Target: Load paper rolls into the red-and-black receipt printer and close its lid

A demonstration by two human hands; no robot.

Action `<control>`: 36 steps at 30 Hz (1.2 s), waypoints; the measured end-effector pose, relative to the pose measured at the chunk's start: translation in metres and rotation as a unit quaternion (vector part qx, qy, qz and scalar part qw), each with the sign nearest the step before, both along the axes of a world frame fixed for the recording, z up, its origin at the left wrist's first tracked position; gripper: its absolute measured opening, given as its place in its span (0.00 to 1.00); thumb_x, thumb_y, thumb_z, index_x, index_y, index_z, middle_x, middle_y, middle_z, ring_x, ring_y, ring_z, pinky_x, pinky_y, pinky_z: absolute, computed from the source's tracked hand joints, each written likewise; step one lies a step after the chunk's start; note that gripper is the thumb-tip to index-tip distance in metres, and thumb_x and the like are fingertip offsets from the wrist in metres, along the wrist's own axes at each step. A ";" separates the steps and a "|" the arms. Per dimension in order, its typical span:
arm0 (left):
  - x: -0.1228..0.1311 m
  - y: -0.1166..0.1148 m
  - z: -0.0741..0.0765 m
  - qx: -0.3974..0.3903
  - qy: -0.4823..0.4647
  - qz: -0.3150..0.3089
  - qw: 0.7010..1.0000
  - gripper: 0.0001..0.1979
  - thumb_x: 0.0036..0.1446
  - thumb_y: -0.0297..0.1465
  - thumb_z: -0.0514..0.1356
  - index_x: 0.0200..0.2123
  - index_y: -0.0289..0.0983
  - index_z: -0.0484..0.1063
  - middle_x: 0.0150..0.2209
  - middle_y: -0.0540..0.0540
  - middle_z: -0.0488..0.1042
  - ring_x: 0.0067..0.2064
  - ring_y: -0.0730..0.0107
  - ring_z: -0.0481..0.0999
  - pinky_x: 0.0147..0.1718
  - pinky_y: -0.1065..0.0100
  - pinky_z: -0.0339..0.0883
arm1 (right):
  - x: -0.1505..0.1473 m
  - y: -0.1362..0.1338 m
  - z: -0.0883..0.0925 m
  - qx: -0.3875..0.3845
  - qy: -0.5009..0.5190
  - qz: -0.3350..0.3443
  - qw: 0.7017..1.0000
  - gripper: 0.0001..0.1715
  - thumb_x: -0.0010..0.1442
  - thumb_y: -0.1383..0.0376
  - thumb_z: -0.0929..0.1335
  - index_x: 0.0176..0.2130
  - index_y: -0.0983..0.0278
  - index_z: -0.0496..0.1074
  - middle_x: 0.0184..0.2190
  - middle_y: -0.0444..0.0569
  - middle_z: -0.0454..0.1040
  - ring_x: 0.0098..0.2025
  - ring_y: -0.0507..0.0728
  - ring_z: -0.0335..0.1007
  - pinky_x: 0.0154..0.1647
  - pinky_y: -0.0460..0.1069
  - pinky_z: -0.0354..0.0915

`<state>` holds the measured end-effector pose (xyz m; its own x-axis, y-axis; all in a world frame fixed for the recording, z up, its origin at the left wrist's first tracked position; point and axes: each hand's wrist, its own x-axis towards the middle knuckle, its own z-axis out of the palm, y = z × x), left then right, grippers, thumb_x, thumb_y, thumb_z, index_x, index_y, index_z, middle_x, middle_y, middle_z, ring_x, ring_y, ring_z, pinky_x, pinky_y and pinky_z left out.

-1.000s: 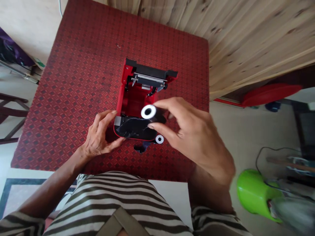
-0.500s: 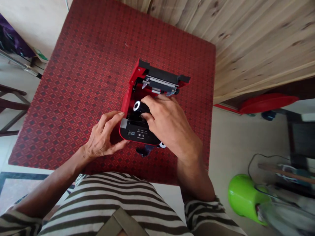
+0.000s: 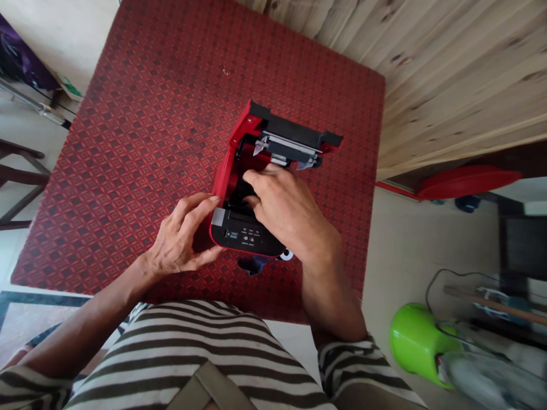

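Note:
A red and black label printer [image 3: 250, 234] stands on the table with its lid [image 3: 294, 130] raised at the far side. My left hand [image 3: 182, 233] holds the printer's left side, fingertips on the rim and thumb at the front lower corner. Inside the open compartment is my right hand [image 3: 293, 208], its fingers curled around a black roll [image 3: 244, 189]. Most of that roll is hidden behind the fingers and the printer wall. Another roll with a white core [image 3: 286, 254] peeks out by the printer's front right corner, near my right wrist.
Red patterned cloth covers the table [image 3: 149, 131]. A dark crumpled piece [image 3: 252, 265] lies in front of the printer. Wood panelling [image 3: 427, 74] rises beyond the table's right side. On the floor to the right is a green bucket [image 3: 416, 339]; a dark wooden chair [image 3: 21, 179] stands left.
The black roll has gone lower into the compartment with my right hand, and its white end no longer shows. My left hand keeps its place on the printer. The view has shifted slightly.

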<state>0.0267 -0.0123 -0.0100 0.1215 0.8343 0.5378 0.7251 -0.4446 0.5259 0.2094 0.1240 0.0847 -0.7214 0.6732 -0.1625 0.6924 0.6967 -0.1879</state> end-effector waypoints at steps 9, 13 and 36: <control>-0.001 -0.001 -0.002 -0.016 0.010 0.010 1.000 0.45 0.65 0.48 0.66 0.76 0.42 0.51 0.62 0.33 0.74 0.61 0.45 0.79 0.54 0.45 0.83 | 0.009 -0.002 -0.002 -0.050 0.098 -0.003 0.994 0.16 0.68 0.78 0.65 0.45 0.64 0.79 0.45 0.55 0.84 0.51 0.64 0.81 0.58 0.60 0.74; -0.002 -0.001 -0.002 -0.019 0.007 0.007 1.000 0.46 0.64 0.47 0.68 0.77 0.42 0.51 0.63 0.34 0.73 0.62 0.45 0.79 0.56 0.45 0.81 | 0.027 -0.015 0.011 -0.079 0.205 0.024 0.975 0.22 0.74 0.74 0.61 0.56 0.62 0.79 0.54 0.51 0.84 0.58 0.60 0.80 0.63 0.59 0.73; -0.020 0.111 0.094 -0.024 -0.078 -0.105 0.991 0.31 0.74 0.55 0.50 0.74 0.56 0.58 0.67 0.45 0.71 0.66 0.57 0.75 0.62 0.55 0.73 | 0.051 -0.054 -0.004 0.148 0.269 0.049 0.951 0.08 0.73 0.72 0.69 0.41 0.63 0.79 0.37 0.48 0.83 0.40 0.58 0.76 0.44 0.55 0.70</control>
